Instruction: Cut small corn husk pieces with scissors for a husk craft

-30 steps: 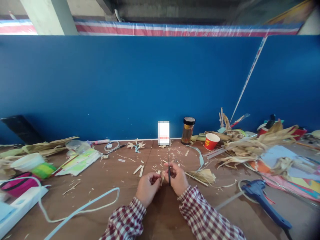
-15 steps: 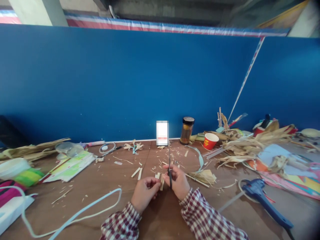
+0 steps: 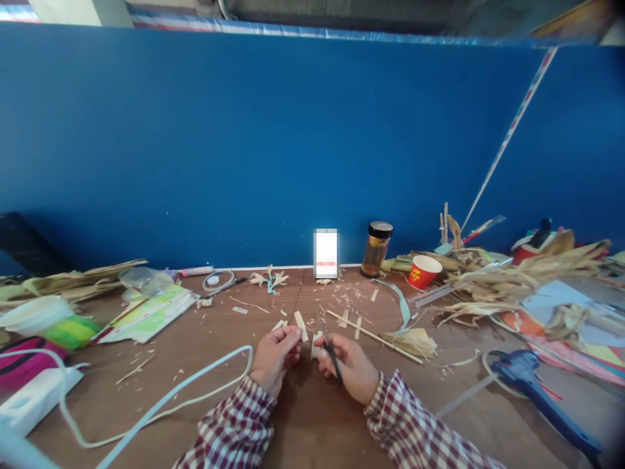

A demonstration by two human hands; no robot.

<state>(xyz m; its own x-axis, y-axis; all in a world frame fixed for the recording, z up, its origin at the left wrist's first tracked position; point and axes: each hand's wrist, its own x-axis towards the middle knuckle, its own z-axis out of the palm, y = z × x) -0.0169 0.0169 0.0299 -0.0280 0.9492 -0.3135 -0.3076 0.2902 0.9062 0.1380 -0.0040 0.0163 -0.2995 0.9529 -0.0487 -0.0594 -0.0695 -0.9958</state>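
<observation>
My left hand [image 3: 276, 357] is closed, with thumb and fingertips pinching the lower end of a short pale strip of corn husk [image 3: 301, 325]. My right hand [image 3: 352, 366] is wrapped round dark scissors [image 3: 333, 357], whose blades point away from me. Another pale husk piece [image 3: 315, 345] shows at the right fingertips; whether they grip it is unclear. Beyond the hands lie cut strips [image 3: 358, 327] and a thin stick [image 3: 378, 337] among scattered scraps. A folded dry husk [image 3: 411, 342] rests by the stick's right end.
A blue glue gun [image 3: 541, 384] lies at right. Behind are a lidded jar [image 3: 377, 251], a red paper cup [image 3: 424, 272], piled husks [image 3: 508, 283] and a small husk flower [image 3: 270, 280]. A white cable [image 3: 195, 384] loops at left near a power strip [image 3: 41, 397]. A blue partition [image 3: 244, 150] stands behind.
My hands have moved apart. The left now holds a strip away from the scissors, which have tilted in my right hand. The view has shifted slightly, moving the scene right and upward.
</observation>
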